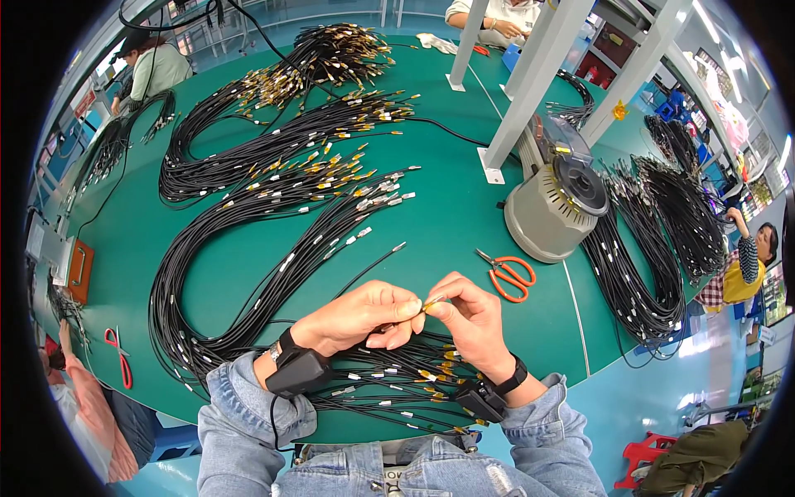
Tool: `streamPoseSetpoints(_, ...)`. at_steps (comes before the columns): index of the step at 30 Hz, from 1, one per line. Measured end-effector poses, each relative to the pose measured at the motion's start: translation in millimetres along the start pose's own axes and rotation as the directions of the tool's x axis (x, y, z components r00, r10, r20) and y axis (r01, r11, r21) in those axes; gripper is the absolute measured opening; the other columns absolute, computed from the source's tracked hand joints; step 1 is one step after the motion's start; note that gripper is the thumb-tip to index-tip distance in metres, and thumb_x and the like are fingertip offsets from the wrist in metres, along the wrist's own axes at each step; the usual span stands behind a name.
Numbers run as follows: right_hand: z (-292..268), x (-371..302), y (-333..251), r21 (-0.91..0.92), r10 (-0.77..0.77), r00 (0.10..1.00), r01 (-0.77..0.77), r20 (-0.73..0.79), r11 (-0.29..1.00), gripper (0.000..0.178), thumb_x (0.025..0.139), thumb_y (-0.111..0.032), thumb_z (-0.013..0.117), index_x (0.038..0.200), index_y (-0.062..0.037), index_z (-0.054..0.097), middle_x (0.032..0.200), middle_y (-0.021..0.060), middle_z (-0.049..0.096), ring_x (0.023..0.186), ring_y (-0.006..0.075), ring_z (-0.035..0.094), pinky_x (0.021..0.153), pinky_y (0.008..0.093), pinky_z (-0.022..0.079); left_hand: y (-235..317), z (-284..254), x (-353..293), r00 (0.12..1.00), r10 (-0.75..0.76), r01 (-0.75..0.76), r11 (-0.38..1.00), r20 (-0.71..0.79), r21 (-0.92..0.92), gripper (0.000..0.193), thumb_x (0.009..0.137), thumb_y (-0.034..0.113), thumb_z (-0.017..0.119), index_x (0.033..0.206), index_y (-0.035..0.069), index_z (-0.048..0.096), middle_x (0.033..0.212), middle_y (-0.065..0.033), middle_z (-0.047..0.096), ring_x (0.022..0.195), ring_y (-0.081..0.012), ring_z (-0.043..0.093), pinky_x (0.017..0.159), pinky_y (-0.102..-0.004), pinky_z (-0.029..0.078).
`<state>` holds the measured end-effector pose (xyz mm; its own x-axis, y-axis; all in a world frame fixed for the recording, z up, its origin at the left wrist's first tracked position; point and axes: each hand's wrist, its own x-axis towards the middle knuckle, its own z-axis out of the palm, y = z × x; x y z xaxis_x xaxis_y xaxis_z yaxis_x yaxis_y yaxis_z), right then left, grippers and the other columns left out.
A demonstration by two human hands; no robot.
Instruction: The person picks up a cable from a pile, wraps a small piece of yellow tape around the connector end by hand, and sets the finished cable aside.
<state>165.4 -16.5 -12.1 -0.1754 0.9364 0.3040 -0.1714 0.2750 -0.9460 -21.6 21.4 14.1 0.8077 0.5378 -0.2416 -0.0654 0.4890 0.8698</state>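
Above the near side of the green table, my left hand (371, 313) and my right hand (470, 319) meet, thumbs and fingers pinched. Between them is the end of a thin black cable with a yellow tip (432, 304); its finer details are hidden by the fingers. Below my wrists lies a bundle of black cables (389, 377) with white tags and yellow ends toward the right. A larger curved bundle (186, 290) spreads to the left, its white and yellow tipped ends pointing away from me.
Orange-handled snips (512, 277) lie right of my hands, by a grey round machine (551, 215). Red-handled scissors (123, 360) rest at the left edge. White metal posts (526, 79) rise at the back right. More cable bundles (638, 273) hang at right. Other people sit around the table.
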Motion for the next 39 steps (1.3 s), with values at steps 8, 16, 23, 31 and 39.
streamPoseSetpoints(8, -4, -1, -5, -0.113, -0.061, 0.991, 0.075, 0.121, 0.991, 0.011, 0.088, -0.008, 0.057, 0.091, 0.0019, 0.060, 0.081, 0.0078, 0.059, 0.076, 0.0133, 0.055, 0.070, 0.0250, 0.045, -2, -7, -4, 0.988, -0.032, 0.043, 0.996, 0.154, -0.072, 0.035, 0.096, 0.029, 0.045, 0.080, 0.000, 0.056, 0.053, 0.0014, 0.047, 0.040, -0.0033, 0.035, 0.038, -0.0186, 0.026)
streamPoseSetpoints(16, -24, 15, -17, -0.065, 0.077, 0.979, -0.091, -0.190, 0.994, 0.017, 0.092, -0.011, 0.050, 0.091, 0.0028, 0.061, 0.080, 0.0052, 0.059, 0.074, 0.0115, 0.054, 0.069, 0.0226, 0.044, -18, 0, 15, 0.972, 0.211, -0.171, 0.939, -0.107, 0.300, 0.021, 0.089, 0.019, 0.057, 0.082, -0.001, 0.058, 0.066, -0.0047, 0.058, 0.058, -0.0129, 0.054, 0.058, -0.0240, 0.044)
streamPoseSetpoints(23, -120, 17, -34, -0.254, -0.264, 0.613, 0.106, -0.745, 0.961, 0.020, 0.090, -0.020, 0.056, 0.087, -0.0006, 0.061, 0.069, -0.0016, 0.051, 0.061, 0.0062, 0.044, 0.056, 0.0200, 0.035, -30, -14, 27, 0.673, 0.733, -0.041, 0.170, -0.099, 0.984, 0.018, 0.074, 0.010, 0.067, 0.088, 0.003, 0.060, 0.086, -0.0101, 0.059, 0.087, -0.0300, 0.054, 0.077, -0.0375, 0.044)
streamPoseSetpoints(31, -128, 40, -46, -0.021, 0.070, 0.693, -0.122, -0.718, 0.992, 0.018, 0.089, -0.017, 0.057, 0.083, -0.0010, 0.061, 0.063, -0.0030, 0.047, 0.054, 0.0042, 0.037, 0.050, 0.0191, 0.029, -40, -37, 24, 0.671, 0.697, 0.277, 0.077, -0.251, 0.958, 0.016, 0.072, 0.006, 0.067, 0.083, 0.004, 0.056, 0.076, -0.0081, 0.055, 0.079, -0.0277, 0.055, 0.071, -0.0364, 0.045)
streamPoseSetpoints(39, -136, 45, -31, 0.144, 0.017, 0.733, 0.111, -0.680, 0.983, 0.015, 0.088, -0.015, 0.057, 0.085, -0.0004, 0.058, 0.061, -0.0039, 0.040, 0.051, 0.0051, 0.033, 0.050, 0.0210, 0.028, -42, -43, 27, 0.684, 0.644, 0.153, 0.332, -0.342, 0.931, 0.013, 0.077, 0.007, 0.064, 0.082, 0.001, 0.053, 0.070, -0.0089, 0.058, 0.063, -0.0242, 0.056, 0.058, -0.0329, 0.045)
